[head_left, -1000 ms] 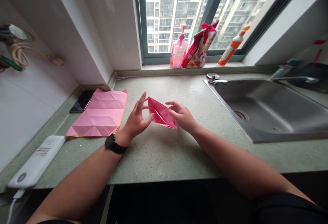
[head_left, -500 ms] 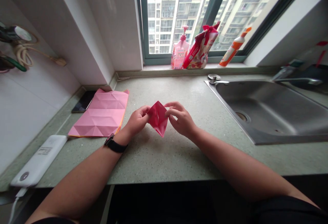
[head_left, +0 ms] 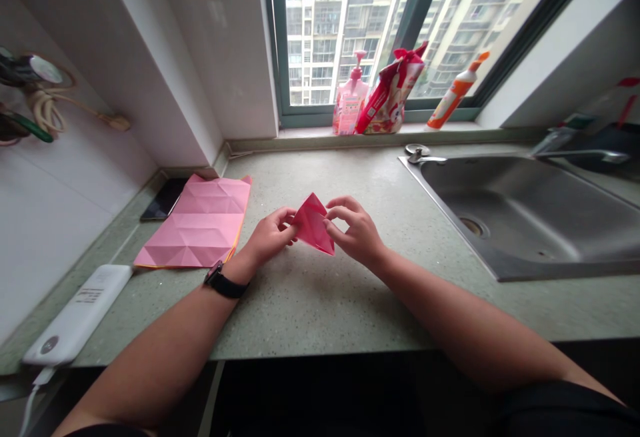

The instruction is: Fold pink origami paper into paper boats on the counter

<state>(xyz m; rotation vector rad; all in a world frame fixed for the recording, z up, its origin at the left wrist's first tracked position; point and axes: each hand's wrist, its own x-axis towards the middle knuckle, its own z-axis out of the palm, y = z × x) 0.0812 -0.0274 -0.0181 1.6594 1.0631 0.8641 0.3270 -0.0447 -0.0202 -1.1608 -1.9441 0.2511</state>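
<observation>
A small folded piece of red paper (head_left: 313, 225) is held just above the green speckled counter (head_left: 320, 303) between both hands. My left hand (head_left: 270, 235), with a black watch on its wrist, pinches the paper's left edge. My right hand (head_left: 354, 231) pinches its right side, fingers curled over the top corner. To the left, a stack of creased pink paper sheets (head_left: 200, 222) lies flat on the counter, apart from both hands.
A steel sink (head_left: 530, 217) fills the counter's right side. A dark phone (head_left: 163, 199) and a white power bank (head_left: 75, 315) lie at the left. On the windowsill stand a pink pump bottle (head_left: 350, 98), a red pouch (head_left: 390, 93) and an orange bottle (head_left: 455, 93).
My left hand went from spread fingers to a pinch on the paper. The wide folded shape was collapsed into a smaller, narrower triangle between both hands.
</observation>
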